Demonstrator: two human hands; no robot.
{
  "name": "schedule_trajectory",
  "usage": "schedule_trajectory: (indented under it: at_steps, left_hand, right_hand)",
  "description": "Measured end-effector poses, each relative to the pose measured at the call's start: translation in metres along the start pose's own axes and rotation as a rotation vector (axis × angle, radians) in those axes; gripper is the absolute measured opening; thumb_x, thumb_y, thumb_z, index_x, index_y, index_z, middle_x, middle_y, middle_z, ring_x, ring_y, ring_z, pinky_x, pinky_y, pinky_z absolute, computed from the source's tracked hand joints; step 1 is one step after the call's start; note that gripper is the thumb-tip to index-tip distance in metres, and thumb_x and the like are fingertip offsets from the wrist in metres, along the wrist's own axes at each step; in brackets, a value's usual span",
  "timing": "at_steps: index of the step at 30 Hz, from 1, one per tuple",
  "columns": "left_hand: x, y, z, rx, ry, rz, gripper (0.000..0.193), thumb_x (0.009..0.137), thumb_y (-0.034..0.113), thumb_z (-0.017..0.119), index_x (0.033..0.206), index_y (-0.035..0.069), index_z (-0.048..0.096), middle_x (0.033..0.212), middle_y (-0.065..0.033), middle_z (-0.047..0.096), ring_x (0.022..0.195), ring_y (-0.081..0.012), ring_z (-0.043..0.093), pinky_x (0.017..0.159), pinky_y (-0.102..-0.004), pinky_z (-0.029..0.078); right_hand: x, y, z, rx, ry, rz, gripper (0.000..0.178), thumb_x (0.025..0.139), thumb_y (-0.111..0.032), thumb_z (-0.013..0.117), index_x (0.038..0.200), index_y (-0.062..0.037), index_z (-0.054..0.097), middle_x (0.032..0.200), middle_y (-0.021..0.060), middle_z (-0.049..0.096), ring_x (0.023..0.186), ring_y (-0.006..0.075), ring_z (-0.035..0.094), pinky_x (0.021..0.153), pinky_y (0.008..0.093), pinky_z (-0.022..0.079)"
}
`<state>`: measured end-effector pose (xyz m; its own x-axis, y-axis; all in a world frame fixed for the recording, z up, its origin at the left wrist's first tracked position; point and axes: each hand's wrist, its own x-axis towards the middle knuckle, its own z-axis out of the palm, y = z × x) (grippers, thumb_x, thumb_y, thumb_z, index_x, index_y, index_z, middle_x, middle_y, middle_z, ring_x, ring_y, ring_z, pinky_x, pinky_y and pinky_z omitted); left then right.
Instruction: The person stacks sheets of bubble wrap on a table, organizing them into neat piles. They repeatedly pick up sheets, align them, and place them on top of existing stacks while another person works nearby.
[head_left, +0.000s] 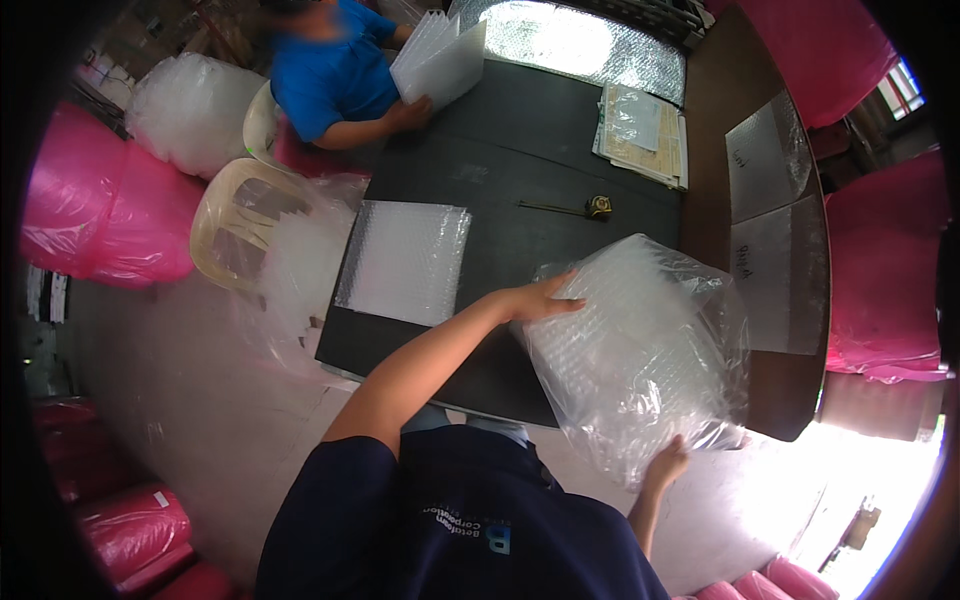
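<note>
A large clear plastic bag (640,360) filled with stacked bubble wrap sheets lies tilted across the near right part of the dark table, its near end overhanging the edge. My left hand (545,298) grips the bag's left side, thumb and forefinger apart on the plastic; its other fingers are partly hidden. At the near right corner my right hand (668,464) is closed on the bag's gathered plastic. Left of the bag, a flat stack of bubble wrap pouches (405,262) rests on the table. Beyond lies a tape measure (598,207) with its blade partly out.
Across the dark table (520,130), a person in blue (335,75) holds white sheets (440,65). Papers (640,135) lie at the far right, beside a brown board (700,90). A cream chair (215,215) holds another plastic bag (300,260). Pink wrapped rolls (110,200) stand around.
</note>
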<state>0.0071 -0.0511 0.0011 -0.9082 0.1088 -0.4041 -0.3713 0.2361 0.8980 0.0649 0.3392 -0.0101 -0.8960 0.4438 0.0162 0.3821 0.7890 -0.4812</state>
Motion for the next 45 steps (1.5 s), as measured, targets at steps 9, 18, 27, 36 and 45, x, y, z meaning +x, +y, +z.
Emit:
schedule_trajectory:
  at_steps: [9,18,27,36,45]
  left_hand:
    - [-0.121,-0.196,-0.205,-0.169,1.225,-0.372,0.070,0.076,0.037,0.067,0.130,0.003,0.039,0.128,-0.0179,0.044,0.116,-0.0289,0.044,0.095,-0.0382,0.038]
    - [-0.121,-0.268,-0.119,0.284,0.839,-0.475,0.112,0.067,0.067,0.059,0.142,0.003,0.005,0.147,-0.0169,0.007,0.136,-0.0322,0.008,0.104,-0.0538,0.017]
    - [-0.142,-0.199,-0.106,0.390,0.422,-0.222,0.099,0.071,0.055,0.062,0.139,0.000,0.017,0.146,-0.0215,-0.003,0.134,-0.0412,0.003,0.098,-0.0667,0.010]
    - [-0.171,-0.180,-0.051,-0.291,0.937,-0.346,0.083,0.072,0.044,0.071,0.132,0.003,0.030,0.133,-0.0198,0.029,0.127,-0.0357,0.023,0.100,-0.0572,0.024]
    - [-0.262,-0.306,-0.178,-0.515,0.391,-0.231,0.021,0.079,0.019,0.068,0.092,0.003,0.063,0.077,-0.0050,0.064,0.069,-0.0155,0.062,0.066,-0.0291,0.049]
  right_hand:
    - [-0.113,-0.214,-0.028,0.502,0.453,-0.969,0.026,0.078,-0.009,0.062,0.098,0.0026,0.051,0.097,0.0169,0.050,0.087,0.0265,0.051,0.073,0.0344,0.042]
    - [-0.185,-0.271,0.317,0.283,-0.803,-0.319,0.101,0.059,-0.045,0.079,0.130,0.0071,0.029,0.115,0.0261,0.051,0.109,0.0366,0.049,0.094,0.0428,0.038]
    - [-0.190,-0.264,0.280,0.010,-0.627,-0.284,0.055,0.069,-0.036,0.074,0.099,0.0074,0.057,0.104,0.0257,0.055,0.097,0.0367,0.054,0.085,0.0405,0.043]
    - [-0.223,-0.269,0.198,0.983,-0.490,0.353,0.026,0.088,-0.019,0.055,0.100,0.0030,0.056,0.097,0.0145,0.058,0.091,0.0224,0.057,0.083,0.0360,0.044]
    - [-0.197,-0.234,0.255,-0.045,-0.374,-0.467,0.046,0.072,-0.021,0.071,0.109,0.0015,0.055,0.108,0.0198,0.058,0.104,0.0330,0.053,0.090,0.0366,0.041]
